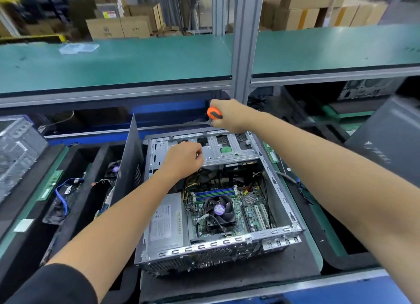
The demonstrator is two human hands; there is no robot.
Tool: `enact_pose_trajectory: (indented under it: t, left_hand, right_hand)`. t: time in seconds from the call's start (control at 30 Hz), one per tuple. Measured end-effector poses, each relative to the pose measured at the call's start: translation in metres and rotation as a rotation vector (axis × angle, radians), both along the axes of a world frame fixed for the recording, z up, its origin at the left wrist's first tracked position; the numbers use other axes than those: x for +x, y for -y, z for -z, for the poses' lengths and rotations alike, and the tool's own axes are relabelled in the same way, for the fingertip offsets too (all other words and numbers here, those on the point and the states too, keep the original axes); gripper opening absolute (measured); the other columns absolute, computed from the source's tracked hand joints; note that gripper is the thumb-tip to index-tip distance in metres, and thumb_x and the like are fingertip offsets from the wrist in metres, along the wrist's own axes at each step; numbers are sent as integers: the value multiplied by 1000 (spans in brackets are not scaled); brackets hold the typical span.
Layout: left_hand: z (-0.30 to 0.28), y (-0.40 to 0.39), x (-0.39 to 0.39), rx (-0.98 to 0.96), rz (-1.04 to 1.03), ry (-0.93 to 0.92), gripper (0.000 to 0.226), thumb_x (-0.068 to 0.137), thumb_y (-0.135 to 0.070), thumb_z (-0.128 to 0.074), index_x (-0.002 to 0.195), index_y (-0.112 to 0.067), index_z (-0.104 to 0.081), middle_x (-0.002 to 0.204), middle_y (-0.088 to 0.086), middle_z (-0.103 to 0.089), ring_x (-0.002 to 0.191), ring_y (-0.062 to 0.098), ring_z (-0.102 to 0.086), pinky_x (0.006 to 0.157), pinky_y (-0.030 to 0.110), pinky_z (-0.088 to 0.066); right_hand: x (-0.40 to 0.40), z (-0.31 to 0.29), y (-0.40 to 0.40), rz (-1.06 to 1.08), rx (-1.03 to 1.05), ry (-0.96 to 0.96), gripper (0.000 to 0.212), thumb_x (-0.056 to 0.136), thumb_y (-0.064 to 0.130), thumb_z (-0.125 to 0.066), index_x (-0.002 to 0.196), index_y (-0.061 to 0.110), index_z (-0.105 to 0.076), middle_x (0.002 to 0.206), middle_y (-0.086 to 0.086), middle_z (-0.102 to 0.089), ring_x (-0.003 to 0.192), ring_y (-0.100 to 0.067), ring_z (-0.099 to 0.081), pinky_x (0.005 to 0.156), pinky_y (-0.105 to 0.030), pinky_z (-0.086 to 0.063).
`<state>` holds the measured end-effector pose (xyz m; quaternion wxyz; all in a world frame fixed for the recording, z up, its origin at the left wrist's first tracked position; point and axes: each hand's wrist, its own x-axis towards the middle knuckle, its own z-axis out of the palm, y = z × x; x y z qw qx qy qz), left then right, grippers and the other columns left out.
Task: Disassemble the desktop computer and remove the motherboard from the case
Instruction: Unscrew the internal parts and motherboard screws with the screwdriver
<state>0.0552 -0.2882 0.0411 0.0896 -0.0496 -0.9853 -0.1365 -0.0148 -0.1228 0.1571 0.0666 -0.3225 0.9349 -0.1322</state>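
An open desktop case [281, 197] lies on its side on a black mat in front of me. Inside sit the green motherboard [241, 209] with a black CPU fan [218, 209], and a silver power supply [164, 222] at the left. A metal drive cage [229, 150] spans the far end. My right hand [229, 115] grips an orange and black screwdriver [213, 113] above the cage's far edge. My left hand [185, 156] hovers with curled fingers over the cage's left part, pinching something small that I cannot make out.
The grey side panel [129, 160] leans upright left of the case. Black trays [68, 190] at the left hold cables and removed parts. Another case [16, 149] stands far left and a dark one [386, 140] at the right. A green shelf [136, 60] runs overhead.
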Motion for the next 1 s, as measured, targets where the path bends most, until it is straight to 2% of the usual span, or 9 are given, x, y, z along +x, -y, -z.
enact_pose_trajectory:
  t: [0.17, 0.33, 0.43, 0.5, 0.6, 0.67, 0.77, 0.9, 1.0]
  left_hand:
    - [14, -2, -12, -19, 8, 86, 36, 86, -52, -58, 100, -18, -61, 100, -2, -60, 92, 19, -57, 77, 37, -50]
    - [21, -3, -17, -126, 2, 93, 58, 76, -73, -55, 100, -20, -59, 101, -3, -56, 95, 18, -53, 78, 37, -50]
    - [22, -3, -18, -168, 11, 103, 59, 77, -75, -51, 101, -22, -58, 102, -3, -53, 97, 17, -51, 77, 36, -50]
    - [22, -4, -20, -177, 12, 101, 59, 77, -75, -50, 99, -21, -58, 100, -4, -52, 96, 17, -50, 73, 33, -47]
    - [22, -4, -21, -183, 14, 96, 60, 76, -76, -51, 98, -21, -56, 98, -4, -52, 94, 17, -50, 69, 31, -44]
    - [21, -2, -23, -190, 23, 101, 63, 75, -77, -51, 101, -21, -56, 100, -4, -53, 97, 17, -50, 73, 33, -47]
    - [21, 3, -24, -206, 46, 125, 72, 71, -81, -51, 110, -21, -54, 109, -4, -54, 103, 18, -49, 79, 34, -47]
    - [21, 7, -29, -223, 57, 154, 79, 68, -83, -51, 118, -22, -52, 116, -3, -55, 107, 19, -49, 81, 35, -43]
    - [20, 8, -32, -219, 60, 168, 83, 66, -85, -51, 122, -23, -51, 121, -3, -56, 112, 20, -48, 84, 37, -43]
  right_hand:
    - [-8, 51, -15, 114, -8, 110, 27, 97, 25, -52, 117, 10, -43, 107, -16, -57, 74, -27, -51, 58, -34, -35]
    - [-19, 77, -27, 216, 5, 157, 20, 96, 22, -52, 107, 9, -41, 114, -21, -56, 85, -32, -48, 69, -34, -36]
    - [-28, 90, -39, 299, 55, 148, 35, 92, 22, -57, 118, 0, -47, 109, -20, -61, 86, -32, -54, 67, -33, -39]
    - [-30, 96, -46, 357, 157, 129, 55, 90, 35, -62, 126, -4, -47, 108, -18, -61, 96, -33, -57, 69, -32, -42]
    - [-34, 101, -47, 297, 512, -34, 81, 88, 67, -47, 132, 0, -46, 130, -18, -49, 121, -36, -46, 95, -41, -38]
    - [-34, 100, -47, 250, 626, -76, 87, 86, 75, -40, 134, 2, -46, 134, -16, -48, 121, -34, -48, 105, -43, -31]
    - [-30, 91, -49, 255, 626, -33, 89, 82, 78, -43, 131, 4, -49, 130, -12, -52, 118, -32, -52, 101, -40, -34]
    - [-19, 84, -52, 369, 492, 162, 102, 73, 67, -69, 139, -2, -32, 126, -12, -55, 117, -32, -56, 81, -34, -43]
    - [-17, 85, -54, 444, 454, 322, 102, 75, 50, -78, 145, 2, -20, 135, -11, -53, 125, -27, -52, 95, -35, -44]
